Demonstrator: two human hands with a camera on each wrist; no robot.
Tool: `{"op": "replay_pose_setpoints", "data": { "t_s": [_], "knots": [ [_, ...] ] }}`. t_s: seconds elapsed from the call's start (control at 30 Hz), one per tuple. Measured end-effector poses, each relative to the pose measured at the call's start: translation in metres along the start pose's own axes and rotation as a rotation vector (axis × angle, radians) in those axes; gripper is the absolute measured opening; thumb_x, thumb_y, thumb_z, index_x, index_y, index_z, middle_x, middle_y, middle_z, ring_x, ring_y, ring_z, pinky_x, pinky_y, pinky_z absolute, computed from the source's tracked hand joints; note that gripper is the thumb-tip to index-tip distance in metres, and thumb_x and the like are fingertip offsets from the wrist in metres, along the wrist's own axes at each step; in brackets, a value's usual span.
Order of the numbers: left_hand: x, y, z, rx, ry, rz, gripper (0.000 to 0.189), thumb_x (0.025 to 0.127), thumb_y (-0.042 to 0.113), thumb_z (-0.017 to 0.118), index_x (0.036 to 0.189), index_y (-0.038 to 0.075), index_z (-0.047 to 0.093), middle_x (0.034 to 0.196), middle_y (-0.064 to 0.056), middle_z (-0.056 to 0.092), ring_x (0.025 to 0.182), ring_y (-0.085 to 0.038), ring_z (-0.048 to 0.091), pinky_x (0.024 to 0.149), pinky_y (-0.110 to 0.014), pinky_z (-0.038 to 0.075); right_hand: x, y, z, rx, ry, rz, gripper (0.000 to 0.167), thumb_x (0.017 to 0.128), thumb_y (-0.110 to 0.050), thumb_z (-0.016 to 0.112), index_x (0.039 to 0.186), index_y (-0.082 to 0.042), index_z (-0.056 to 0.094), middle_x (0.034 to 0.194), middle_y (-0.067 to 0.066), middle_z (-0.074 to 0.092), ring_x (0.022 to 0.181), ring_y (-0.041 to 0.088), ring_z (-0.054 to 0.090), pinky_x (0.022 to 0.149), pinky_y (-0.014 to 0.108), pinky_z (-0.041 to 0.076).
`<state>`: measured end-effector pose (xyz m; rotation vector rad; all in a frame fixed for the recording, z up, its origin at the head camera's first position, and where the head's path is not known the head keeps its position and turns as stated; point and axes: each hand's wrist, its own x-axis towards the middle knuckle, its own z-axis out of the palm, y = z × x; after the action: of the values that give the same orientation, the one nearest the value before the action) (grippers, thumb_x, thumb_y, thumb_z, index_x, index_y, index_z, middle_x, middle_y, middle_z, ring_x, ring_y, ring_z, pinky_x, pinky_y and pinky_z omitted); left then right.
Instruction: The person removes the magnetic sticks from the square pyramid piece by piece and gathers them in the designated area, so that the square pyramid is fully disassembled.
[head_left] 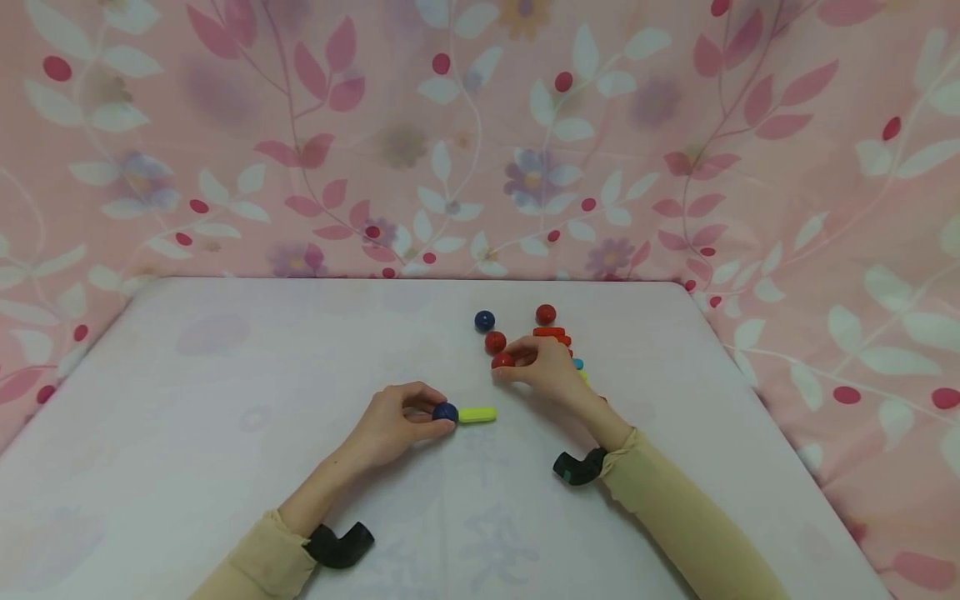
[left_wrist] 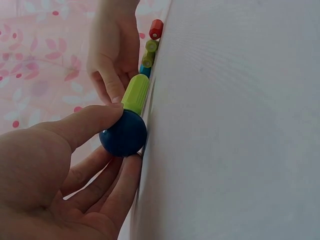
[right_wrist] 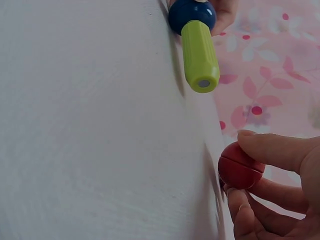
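Note:
My left hand pinches a dark blue ball between thumb and fingers. A yellow-green rod is joined end-on to that ball and points right; a grey metal spot shows on its free end in the right wrist view. In the right wrist view, my right hand holds a red ball with a seam round it, apart from the rod. Just beyond that hand in the head view lie a second red ball and another dark blue ball.
Behind my right hand, a third red ball lies beside red rods, with blue and yellow pieces partly hidden by the hand. The white table ends at a pink floral cloth. A black curved piece sits at each wrist.

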<state>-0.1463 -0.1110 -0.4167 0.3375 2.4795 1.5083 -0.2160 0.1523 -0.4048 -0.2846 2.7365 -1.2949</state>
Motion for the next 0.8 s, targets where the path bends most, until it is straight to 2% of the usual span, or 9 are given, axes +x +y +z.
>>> {"op": "replay_pose_setpoints", "data": {
  "t_s": [0.33,0.8],
  "knots": [
    [-0.0008,0.0008,0.0001,-0.003,0.002,-0.007,0.033,0.085,0.025,0.081,0.112,0.010,0.071,0.105,-0.003,0.070,0.095,-0.015,0.070,0.088,-0.033,0.059,0.0039,0.0074,0.0074,-0.031,0.041,-0.042,0.032,0.080,-0.032,0.085,0.106,-0.015,0.074,0.086,-0.001,0.068,0.080,0.018,0.060,0.071,0.029,0.051],
    [0.0002,-0.0001,0.0005,0.002,-0.005,-0.001,0.033,0.085,0.026,0.081,0.112,0.010,0.071,0.104,-0.003,0.070,0.095,-0.014,0.068,0.088,-0.032,0.059,0.0034,0.0081,0.0069,-0.032,0.024,-0.061,0.036,0.081,-0.031,0.084,0.110,-0.013,0.073,0.088,-0.001,0.070,0.080,0.015,0.062,0.071,0.026,0.053]
  ]
}}
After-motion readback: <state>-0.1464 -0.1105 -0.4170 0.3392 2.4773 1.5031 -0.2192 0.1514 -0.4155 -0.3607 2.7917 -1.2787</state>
